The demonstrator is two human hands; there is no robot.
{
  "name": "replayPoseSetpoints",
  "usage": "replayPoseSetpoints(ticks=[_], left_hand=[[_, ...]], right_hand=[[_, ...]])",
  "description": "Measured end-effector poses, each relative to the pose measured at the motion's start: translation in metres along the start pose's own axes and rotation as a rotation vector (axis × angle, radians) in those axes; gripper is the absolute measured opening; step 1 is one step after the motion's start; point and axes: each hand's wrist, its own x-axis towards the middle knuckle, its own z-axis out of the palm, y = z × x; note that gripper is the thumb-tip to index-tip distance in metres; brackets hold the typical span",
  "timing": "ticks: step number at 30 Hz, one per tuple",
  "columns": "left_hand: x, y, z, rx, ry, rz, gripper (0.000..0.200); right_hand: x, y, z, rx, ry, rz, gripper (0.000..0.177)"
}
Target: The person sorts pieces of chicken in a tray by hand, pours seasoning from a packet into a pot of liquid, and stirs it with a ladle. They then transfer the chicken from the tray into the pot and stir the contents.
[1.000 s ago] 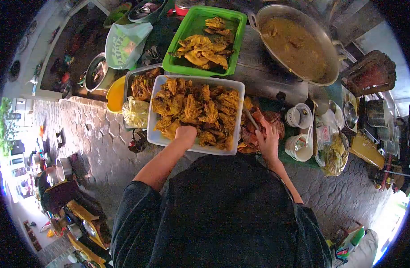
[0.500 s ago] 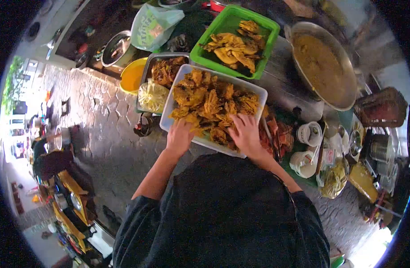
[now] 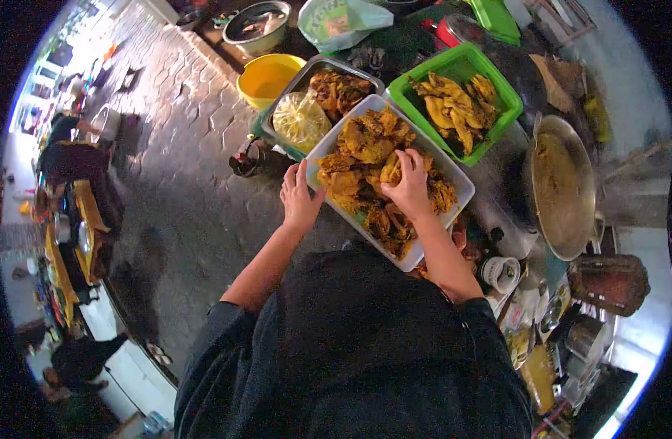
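A white plastic tub (image 3: 462, 190) heaped with golden-brown fried chicken (image 3: 369, 139) lies in front of me. My right hand (image 3: 411, 192) reaches over the pile, its fingers curled round one chicken piece (image 3: 392, 173) near the middle. At the tub's left rim is my left hand (image 3: 301, 201), fingers spread and holding nothing. A bright green basket (image 3: 397, 89) with paler yellow chicken (image 3: 453, 110) sits just beyond the tub. On the far left side, a metal tray (image 3: 271, 111) holds darker chicken (image 3: 340, 91) and a clear bag of pale yellow shreds (image 3: 301, 121).
A yellow bucket (image 3: 266, 80) and a basin (image 3: 259, 40) stand at the far left. To the right is a large wok (image 3: 566, 183) of brown liquid. White cups (image 3: 501, 273) are by my right forearm. Other people (image 3: 80, 161) are at the left, across the paved floor (image 3: 204, 212).
My view has turned, shifting the surroundings. My right hand has moved further into the pile and closed round a chicken piece. My left hand has come off the chicken to the tub's left rim.
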Motion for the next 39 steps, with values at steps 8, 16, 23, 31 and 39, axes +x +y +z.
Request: replayPoseSetpoints(ticks=[8,16,23,31,39], left_hand=[[0.0,-0.007,0.013,-0.149,0.007,-0.048,0.072],[-0.001,-0.01,0.015,-0.197,0.01,-0.054,0.074],[0.001,-0.007,0.012,-0.166,-0.03,-0.085,0.075],[0.001,-0.002,0.007,-0.131,-0.067,-0.117,0.075],[0.002,-0.002,0.007,-0.099,-0.064,-0.134,0.075]], right_hand=[[0.003,-0.011,0.011,-0.146,-0.001,0.006,0.069],[-0.02,-0.006,-0.019,0.049,0.351,-0.205,0.074],[-0.035,0.057,-0.061,-0.158,0.262,0.163,0.079],[-0.035,-0.001,-0.031,-0.316,0.127,-0.122,0.064],[-0.013,-0.02,0.05,-0.552,0.007,-0.133,0.055]])
